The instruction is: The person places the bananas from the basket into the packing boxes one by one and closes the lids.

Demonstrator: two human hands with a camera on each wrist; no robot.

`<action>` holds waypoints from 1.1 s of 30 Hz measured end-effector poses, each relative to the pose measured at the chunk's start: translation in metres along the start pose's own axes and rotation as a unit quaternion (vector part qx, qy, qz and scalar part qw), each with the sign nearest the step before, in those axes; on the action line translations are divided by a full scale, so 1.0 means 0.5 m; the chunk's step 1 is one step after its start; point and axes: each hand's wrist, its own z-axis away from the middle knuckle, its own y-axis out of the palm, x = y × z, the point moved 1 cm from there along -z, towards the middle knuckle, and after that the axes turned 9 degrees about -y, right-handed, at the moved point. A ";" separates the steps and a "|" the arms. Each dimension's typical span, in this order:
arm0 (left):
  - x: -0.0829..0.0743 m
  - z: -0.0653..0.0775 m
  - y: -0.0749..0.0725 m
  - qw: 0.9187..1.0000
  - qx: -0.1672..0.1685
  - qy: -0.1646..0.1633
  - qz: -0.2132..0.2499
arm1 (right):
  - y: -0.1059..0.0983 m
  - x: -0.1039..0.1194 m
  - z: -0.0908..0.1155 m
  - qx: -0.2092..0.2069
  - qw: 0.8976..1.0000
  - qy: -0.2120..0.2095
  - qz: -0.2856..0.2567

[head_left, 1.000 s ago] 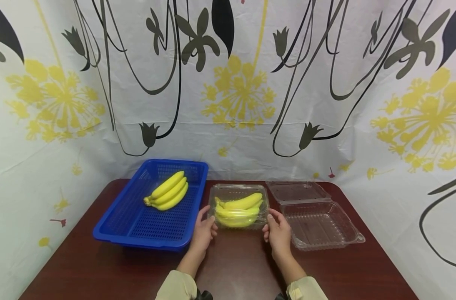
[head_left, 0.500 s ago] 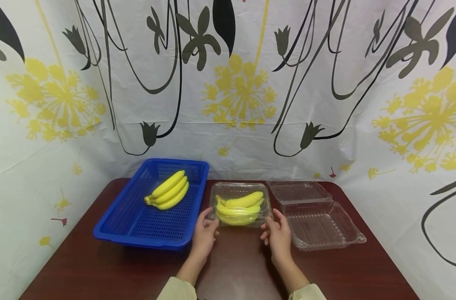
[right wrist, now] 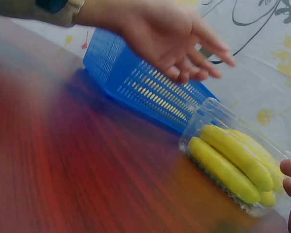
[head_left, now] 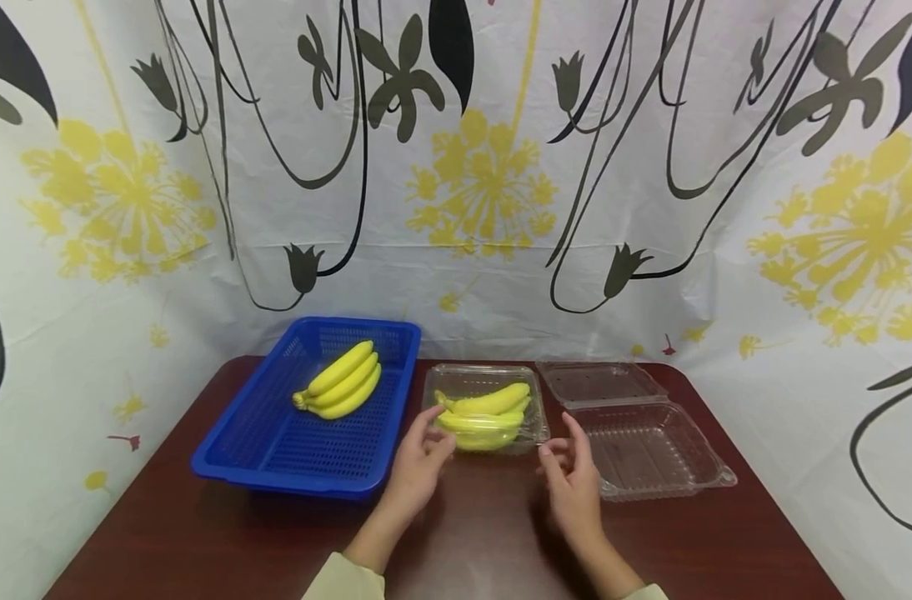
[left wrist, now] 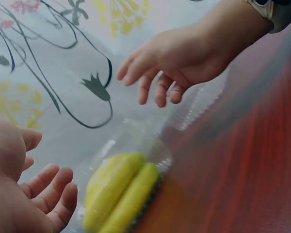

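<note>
Tabletop (head_left: 478, 542), dark reddish brown, is used for what is judged to be banana packing; the step in hand is taken to be the finishing of the lidded clamshell (head_left: 518, 377). If it is to be shifted, the fingers would need to be brought in evenly against both side walls.

Left of the left hand's (head_left: 418, 467) fingers, a blue perforated plastic basket (head_left: 285, 482) is placed, in which a banana bunch (head_left: 341, 387), three bananas visible, is held. Right of the right hand's (head_left: 576, 479) fingers, a clear hinged clamshell (head_left: 639, 446) is laid with its lid folded back and its ribbed floor exposed.

Between both sets of fingertips and just ahead of them, the lidded clamshell is set; whether it is latched cannot be told. Inside it, a second banana bunch (head_left: 493, 406) is enclosed.

By the wrist views, both hands are held apart from it, with fingers relaxed, partly bent and loosely spread, and nothing is gripped.
</note>
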 end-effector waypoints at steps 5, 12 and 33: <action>-0.024 0.002 -0.020 0.998 0.023 0.046 -0.039 | -0.023 -0.042 0.004 -0.007 0.993 -0.103 0.053; 0.001 -0.026 -0.057 0.988 0.013 0.121 -0.098 | -0.077 -0.067 -0.016 -0.004 0.977 -0.185 0.109; -0.074 -0.093 -0.232 0.950 0.027 0.151 -0.271 | -0.203 -0.118 -0.116 0.012 0.928 -0.273 0.254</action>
